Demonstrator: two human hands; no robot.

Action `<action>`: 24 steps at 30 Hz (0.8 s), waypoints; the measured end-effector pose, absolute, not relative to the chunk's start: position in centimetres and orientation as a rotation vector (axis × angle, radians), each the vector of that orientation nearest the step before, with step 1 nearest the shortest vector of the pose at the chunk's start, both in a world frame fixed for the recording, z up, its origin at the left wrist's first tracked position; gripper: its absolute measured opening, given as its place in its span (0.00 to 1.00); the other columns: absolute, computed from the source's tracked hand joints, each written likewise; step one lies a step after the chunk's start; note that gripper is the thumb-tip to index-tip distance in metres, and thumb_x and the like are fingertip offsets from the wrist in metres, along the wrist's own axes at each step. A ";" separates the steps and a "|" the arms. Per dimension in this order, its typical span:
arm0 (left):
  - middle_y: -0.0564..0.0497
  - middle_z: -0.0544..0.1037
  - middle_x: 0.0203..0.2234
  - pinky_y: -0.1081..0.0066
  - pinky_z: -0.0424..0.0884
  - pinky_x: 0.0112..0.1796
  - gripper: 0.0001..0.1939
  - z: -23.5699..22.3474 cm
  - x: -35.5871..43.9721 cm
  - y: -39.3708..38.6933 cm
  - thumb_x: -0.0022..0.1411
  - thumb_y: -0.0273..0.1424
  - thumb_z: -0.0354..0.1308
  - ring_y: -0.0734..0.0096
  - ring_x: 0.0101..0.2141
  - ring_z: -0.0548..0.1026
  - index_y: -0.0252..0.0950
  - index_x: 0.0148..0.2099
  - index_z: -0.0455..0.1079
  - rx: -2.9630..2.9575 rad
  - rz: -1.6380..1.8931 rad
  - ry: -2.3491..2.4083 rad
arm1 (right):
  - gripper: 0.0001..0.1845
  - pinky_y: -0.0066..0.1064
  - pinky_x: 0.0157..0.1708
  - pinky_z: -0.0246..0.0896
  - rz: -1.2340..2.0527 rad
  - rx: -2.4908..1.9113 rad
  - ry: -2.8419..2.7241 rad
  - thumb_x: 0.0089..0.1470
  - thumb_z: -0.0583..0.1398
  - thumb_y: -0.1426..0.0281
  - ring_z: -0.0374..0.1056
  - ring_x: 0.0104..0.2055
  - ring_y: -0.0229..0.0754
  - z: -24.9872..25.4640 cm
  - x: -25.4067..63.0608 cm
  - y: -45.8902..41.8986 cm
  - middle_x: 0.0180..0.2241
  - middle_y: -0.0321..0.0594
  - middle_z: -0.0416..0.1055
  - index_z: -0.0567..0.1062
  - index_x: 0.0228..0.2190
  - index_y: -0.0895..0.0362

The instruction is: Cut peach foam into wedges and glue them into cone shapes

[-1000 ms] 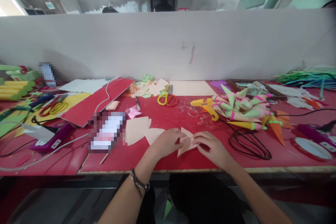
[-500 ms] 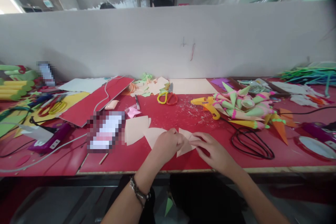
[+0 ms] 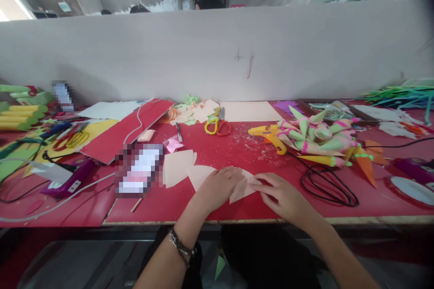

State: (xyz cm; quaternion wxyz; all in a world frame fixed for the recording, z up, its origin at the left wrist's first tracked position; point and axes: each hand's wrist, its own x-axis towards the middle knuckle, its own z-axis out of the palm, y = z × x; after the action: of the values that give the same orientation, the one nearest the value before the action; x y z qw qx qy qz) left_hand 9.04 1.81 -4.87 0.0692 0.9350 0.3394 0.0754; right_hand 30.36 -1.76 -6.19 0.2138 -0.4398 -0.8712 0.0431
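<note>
Fingers [image 3: 267, 179] of the right hand [image 3: 286, 198] look pinched on the right-hand edge of a peach paper piece [image 3: 241, 192], from where I stand across the room. It lies at the front of the red tabletop [image 3: 224, 151], between the two hands, its pale point angling down toward the table's edge. The left hand [image 3: 219, 187] lies palm down over its left part, fingers close together, their tips hidden, so I cannot tell whether they grip or only press. Such paper should be almost weightless, thin yet springy, dry rather than slippery, quick to crease or tear under a hard squeeze. I judge the edge the best hold, taken lightly between thumb and fingertip, with a flat palm steadying the rest
</note>
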 end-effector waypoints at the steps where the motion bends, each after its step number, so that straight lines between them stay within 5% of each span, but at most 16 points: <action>1: 0.49 0.63 0.55 0.67 0.56 0.52 0.19 -4.9 9.0 1.9 0.63 0.26 0.40 0.70 0.55 0.58 0.38 0.55 0.58 2.801 0.209 1.007 | 0.18 0.37 0.43 0.63 0.129 -1.214 -2.443 0.48 0.50 0.77 0.66 0.43 0.45 -5.8 30.8 -1.7 0.41 0.44 0.70 0.75 0.37 0.53; 5: 0.51 0.61 0.56 0.66 0.55 0.53 0.20 -4.5 8.6 2.4 0.62 0.26 0.41 0.71 0.55 0.59 0.39 0.56 0.57 2.722 0.172 0.972 | 0.13 0.33 0.38 0.64 0.227 -1.299 -2.329 0.49 0.51 0.75 0.69 0.36 0.43 -4.1 32.6 -0.8 0.32 0.41 0.73 0.75 0.28 0.54; 8: 0.52 0.60 0.57 0.62 0.54 0.53 0.20 -4.4 8.3 2.6 0.62 0.28 0.41 0.69 0.55 0.58 0.41 0.55 0.58 2.696 0.162 0.970 | 0.10 0.34 0.35 0.64 0.127 -1.508 -1.909 0.51 0.51 0.70 0.68 0.33 0.43 -3.8 33.8 1.5 0.31 0.42 0.72 0.71 0.33 0.56; 14: 0.45 0.59 0.57 0.61 0.54 0.54 0.20 -4.7 8.4 2.3 0.61 0.33 0.44 0.62 0.56 0.56 0.36 0.56 0.59 2.697 0.200 1.180 | 0.34 0.44 0.42 0.58 -0.156 -1.879 -1.743 0.40 0.60 0.58 0.61 0.47 0.57 -4.6 34.4 7.8 0.43 0.57 0.65 0.62 0.46 0.65; 19: 0.42 0.57 0.57 0.57 0.53 0.54 0.22 -4.5 8.2 2.5 0.60 0.37 0.47 0.56 0.56 0.54 0.38 0.56 0.59 2.660 0.174 1.367 | 0.18 0.36 0.35 0.59 0.023 -2.095 -1.826 0.50 0.52 0.65 0.67 0.40 0.52 -4.9 33.6 10.8 0.36 0.53 0.71 0.68 0.39 0.64; 24: 0.42 0.58 0.56 0.56 0.52 0.53 0.22 -4.8 7.6 3.3 0.60 0.37 0.48 0.55 0.55 0.56 0.39 0.56 0.59 2.635 0.188 1.571 | 0.17 0.35 0.34 0.57 0.018 -2.126 -1.860 0.53 0.50 0.66 0.67 0.40 0.52 -5.3 34.0 11.3 0.36 0.54 0.71 0.67 0.41 0.64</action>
State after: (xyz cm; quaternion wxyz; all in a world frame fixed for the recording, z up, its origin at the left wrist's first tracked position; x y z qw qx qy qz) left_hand 7.57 3.26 -4.76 0.0338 0.8568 0.5109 0.0611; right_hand 33.96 11.27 -5.30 0.1577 -0.7431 -0.6503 0.0064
